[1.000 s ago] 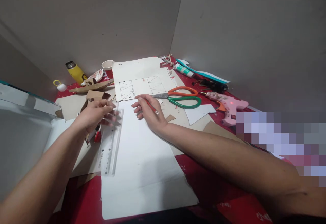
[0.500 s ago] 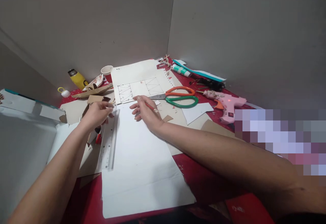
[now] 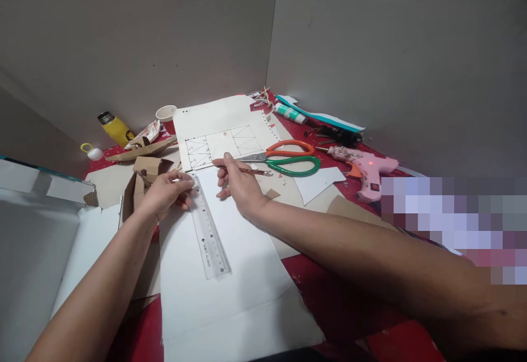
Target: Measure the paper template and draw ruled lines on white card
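A clear plastic ruler [image 3: 209, 230] lies slanted across a large white sheet [image 3: 230, 274] on the red table. My left hand [image 3: 167, 193] pinches the ruler's far end with closed fingers. My right hand [image 3: 237, 182] rests on the sheet just right of it, fingers closed round a red pencil [image 3: 255, 171] that points right. Beyond both hands lies a paper with a drawn grid of rectangles and triangles [image 3: 222, 143].
Orange-and-green scissors [image 3: 290, 159] and a pink glue gun [image 3: 368, 169] lie to the right. A glue tube [image 3: 290, 113], a yellow bottle [image 3: 114, 127], a white cup [image 3: 166, 112] and cardboard pieces [image 3: 142, 178] sit at the back and left. A white box edge [image 3: 45, 186] stands at left.
My left hand swung the ruler from the sheet's left edge onto the sheet, now slanted toward the lower right. My right hand turned the pencil to point right.
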`<action>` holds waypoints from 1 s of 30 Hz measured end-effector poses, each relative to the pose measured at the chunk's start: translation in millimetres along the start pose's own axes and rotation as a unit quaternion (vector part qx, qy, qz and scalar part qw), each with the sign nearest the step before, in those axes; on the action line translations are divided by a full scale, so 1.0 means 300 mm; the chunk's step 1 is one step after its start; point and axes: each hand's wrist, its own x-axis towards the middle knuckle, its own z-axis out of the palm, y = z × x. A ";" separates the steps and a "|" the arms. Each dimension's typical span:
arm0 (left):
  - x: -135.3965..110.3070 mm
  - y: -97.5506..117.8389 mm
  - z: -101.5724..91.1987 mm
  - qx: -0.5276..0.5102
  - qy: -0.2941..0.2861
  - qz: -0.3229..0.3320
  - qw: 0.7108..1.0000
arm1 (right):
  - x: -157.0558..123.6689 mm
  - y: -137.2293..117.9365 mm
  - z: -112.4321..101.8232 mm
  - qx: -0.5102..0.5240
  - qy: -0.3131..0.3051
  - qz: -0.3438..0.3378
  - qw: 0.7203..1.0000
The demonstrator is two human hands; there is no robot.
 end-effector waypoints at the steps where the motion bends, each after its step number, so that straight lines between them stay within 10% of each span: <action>1: 0.000 -0.001 0.004 -0.001 -0.004 -0.001 1.000 | 0.002 0.002 -0.001 -0.002 -0.001 -0.003 1.000; 30: 0.002 -0.062 0.026 0.032 0.033 0.075 0.996 | 0.017 0.034 -0.008 -0.042 -0.024 -0.014 0.999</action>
